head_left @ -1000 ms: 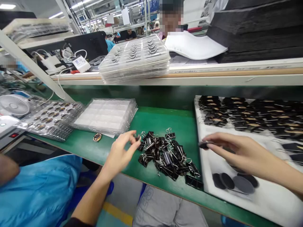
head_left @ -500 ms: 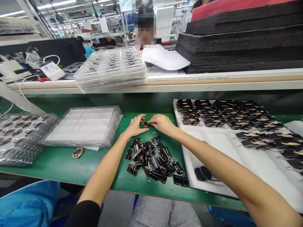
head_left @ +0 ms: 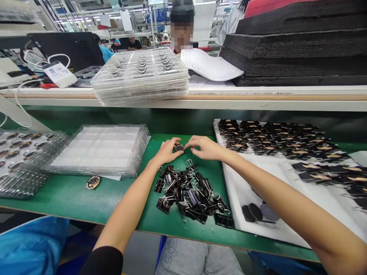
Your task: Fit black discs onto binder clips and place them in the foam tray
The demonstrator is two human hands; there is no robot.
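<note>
My left hand (head_left: 168,151) is curled round a small round piece (head_left: 179,148) with a dark disc-like face, its thumb and forefinger at the edges. My right hand (head_left: 205,147) is just to the right, forefinger reaching to the piece's edge and thumb apart; I see nothing held in it. Below both hands lies a heap of black binder clips (head_left: 192,196) with silver wire handles. A loose round gold-rimmed piece (head_left: 93,182) with a dark, amber-marked face rests on the green table (head_left: 120,198) to the left.
Stacked clear plastic trays (head_left: 97,149) stand on the left. On the right, a white foam tray (head_left: 269,168) holds rows of clipped pieces (head_left: 275,137) and several dark discs (head_left: 255,212). A shelf (head_left: 218,100) at the back carries more trays and black foam sheets (head_left: 292,57). A person faces me beyond.
The piece at my left hand now shows a dark disc face instead of its gold-rimmed amber one. My right thumb has spread away from the forefinger. The view has shifted slightly.
</note>
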